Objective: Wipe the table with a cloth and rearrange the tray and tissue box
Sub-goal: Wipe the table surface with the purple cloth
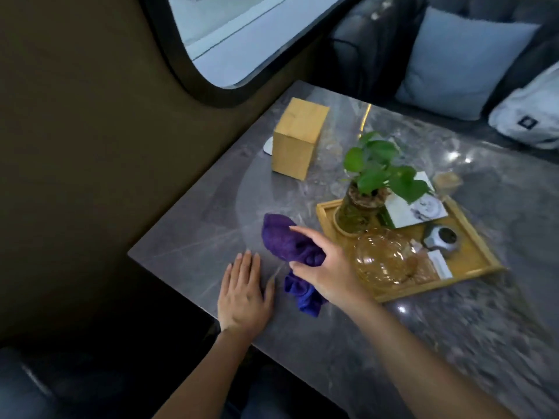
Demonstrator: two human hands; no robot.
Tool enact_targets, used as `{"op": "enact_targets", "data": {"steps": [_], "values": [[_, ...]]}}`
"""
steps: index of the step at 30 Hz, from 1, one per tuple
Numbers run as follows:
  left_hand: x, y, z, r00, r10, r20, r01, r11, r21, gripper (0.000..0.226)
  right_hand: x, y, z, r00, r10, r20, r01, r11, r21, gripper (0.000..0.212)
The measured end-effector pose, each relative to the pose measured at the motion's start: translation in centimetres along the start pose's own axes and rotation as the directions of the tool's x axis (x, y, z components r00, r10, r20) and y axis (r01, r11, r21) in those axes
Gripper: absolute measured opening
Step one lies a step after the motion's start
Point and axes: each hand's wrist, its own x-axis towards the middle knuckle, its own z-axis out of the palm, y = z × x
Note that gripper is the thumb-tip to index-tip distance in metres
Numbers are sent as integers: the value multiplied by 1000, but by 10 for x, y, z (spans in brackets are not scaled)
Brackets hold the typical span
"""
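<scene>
My right hand point(326, 267) grips a bunched purple cloth point(284, 237) just above the grey marble table point(196, 231), with a tail of cloth hanging below my palm. My left hand point(245, 294) lies flat on the table near its front left corner, fingers spread, holding nothing. The wooden tissue box point(298, 139) stands upright at the far left, close to the wall. The wooden tray point(472, 267) sits to the right of the cloth, almost touching my right hand.
On the tray stand a potted green plant point(378, 170), an amber glass bowl point(384, 261), a card and a small grey holder. A glass jar point(447, 181) sits behind the tray. A sofa with a pale cushion point(459, 62) and a white bag lies beyond the table.
</scene>
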Motion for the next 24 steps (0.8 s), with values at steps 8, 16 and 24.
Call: {"op": "enact_targets", "data": {"steps": [8,16,24], "values": [[-3,64,12,1000,2,4,-2,999,-39,68,-62,36,-76,980,74,-187,-77,997,-11,59],[-13,104,26,998,4,60,-3,1000,-15,67,-118,75,-155,868,91,-489,-240,938,-252,63],[-14,106,25,998,-2,59,1,1000,18,67,-163,134,-191,808,258,-530,-561,612,-557,60]]}}
